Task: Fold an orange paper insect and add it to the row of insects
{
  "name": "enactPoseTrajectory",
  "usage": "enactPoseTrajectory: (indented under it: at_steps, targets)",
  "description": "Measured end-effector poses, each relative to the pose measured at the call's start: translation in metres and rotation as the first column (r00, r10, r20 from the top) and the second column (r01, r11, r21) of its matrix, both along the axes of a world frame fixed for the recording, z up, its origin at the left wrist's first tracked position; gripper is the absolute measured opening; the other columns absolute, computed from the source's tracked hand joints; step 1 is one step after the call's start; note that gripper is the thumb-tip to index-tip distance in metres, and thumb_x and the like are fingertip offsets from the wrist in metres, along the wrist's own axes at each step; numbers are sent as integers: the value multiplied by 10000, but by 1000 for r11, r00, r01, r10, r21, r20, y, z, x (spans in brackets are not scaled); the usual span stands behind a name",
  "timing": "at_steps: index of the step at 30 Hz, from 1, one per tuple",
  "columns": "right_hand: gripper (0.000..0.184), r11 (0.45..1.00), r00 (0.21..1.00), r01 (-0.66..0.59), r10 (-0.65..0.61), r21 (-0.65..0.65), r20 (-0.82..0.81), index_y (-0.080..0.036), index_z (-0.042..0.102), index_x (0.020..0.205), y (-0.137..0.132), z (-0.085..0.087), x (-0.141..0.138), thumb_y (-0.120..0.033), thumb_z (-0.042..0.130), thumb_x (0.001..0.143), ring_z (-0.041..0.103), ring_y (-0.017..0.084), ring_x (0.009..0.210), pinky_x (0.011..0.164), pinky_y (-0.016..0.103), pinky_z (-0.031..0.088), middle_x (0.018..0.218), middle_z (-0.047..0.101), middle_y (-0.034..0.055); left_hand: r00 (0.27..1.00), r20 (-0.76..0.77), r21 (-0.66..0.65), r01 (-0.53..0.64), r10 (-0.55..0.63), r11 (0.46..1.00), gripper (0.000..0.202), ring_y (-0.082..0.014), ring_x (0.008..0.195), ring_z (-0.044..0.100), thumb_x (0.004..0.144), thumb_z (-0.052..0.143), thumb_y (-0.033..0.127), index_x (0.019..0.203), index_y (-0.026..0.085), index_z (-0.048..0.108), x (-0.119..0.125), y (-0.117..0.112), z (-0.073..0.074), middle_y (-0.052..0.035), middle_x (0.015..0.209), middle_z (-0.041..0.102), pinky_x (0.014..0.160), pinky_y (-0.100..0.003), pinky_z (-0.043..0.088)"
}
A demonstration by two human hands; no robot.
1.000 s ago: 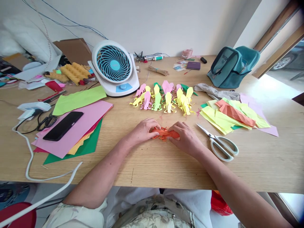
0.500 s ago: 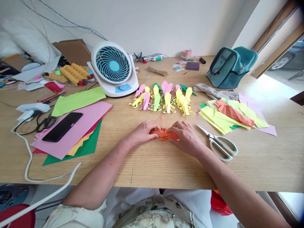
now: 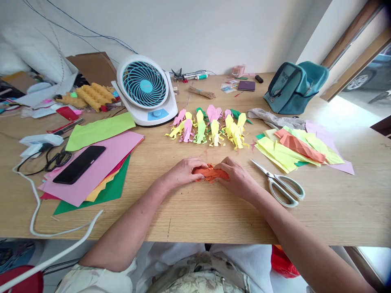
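Between my hands, low over the wooden table [image 3: 195,215], is a folded orange paper figure [image 3: 210,173] with small cut strips sticking out. My left hand [image 3: 185,170] pinches its left end with thumb and fingers. At the right end, my right hand [image 3: 234,176] is closed on the same paper, fingers curled over the top. Parts of the figure are hidden by my fingers. Just beyond, several folded paper figures [image 3: 214,132] in yellow, pink and green stand grouped together. Scissors [image 3: 282,185] with pale handles lie slightly spread, right of my right hand.
Creased paper sheets [image 3: 284,152] are heaped at the right, near a teal bag [image 3: 287,89]. At the left, a black phone [image 3: 80,165] rests on stacked coloured paper [image 3: 122,148]. A white fan [image 3: 145,87] stands behind. A white cable [image 3: 36,203] crosses the table's front left edge.
Both hands keep their hold on the orange paper figure in almost the same place. The whole view has shifted very slightly; nothing else visibly differs.
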State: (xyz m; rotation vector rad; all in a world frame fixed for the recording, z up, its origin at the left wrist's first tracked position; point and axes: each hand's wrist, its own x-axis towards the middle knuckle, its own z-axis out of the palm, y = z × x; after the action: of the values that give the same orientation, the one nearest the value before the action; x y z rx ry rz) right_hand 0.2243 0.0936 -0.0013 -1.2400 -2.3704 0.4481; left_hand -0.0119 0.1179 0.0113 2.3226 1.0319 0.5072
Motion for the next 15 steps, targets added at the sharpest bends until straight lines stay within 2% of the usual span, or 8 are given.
enactPoseTrajectory:
  at_steps: [6, 15]
  targets:
    - [268, 999, 999, -15, 14, 29, 35, -200, 671, 1104, 0, 1, 0, -164, 646, 840, 577, 216, 938, 868, 332, 443, 1021, 592, 83, 1000, 10, 42, 13, -13, 999, 381, -203, 1044, 635, 783, 681, 113, 1152, 203, 695, 0, 0, -1, -52, 1120, 710, 939, -303, 461]
    - [232, 999, 999, 6, -8, 36, 31, -223, 679, 1096, -3, 2, -4, -230, 632, 869, 579, 210, 921, 842, 327, 434, 1014, 593, 74, 999, 24, 35, 46, -47, 998, 341, -187, 1015, 635, 776, 644, 79, 1091, 197, 698, 2, -1, -1, -43, 1069, 703, 918, -288, 470]
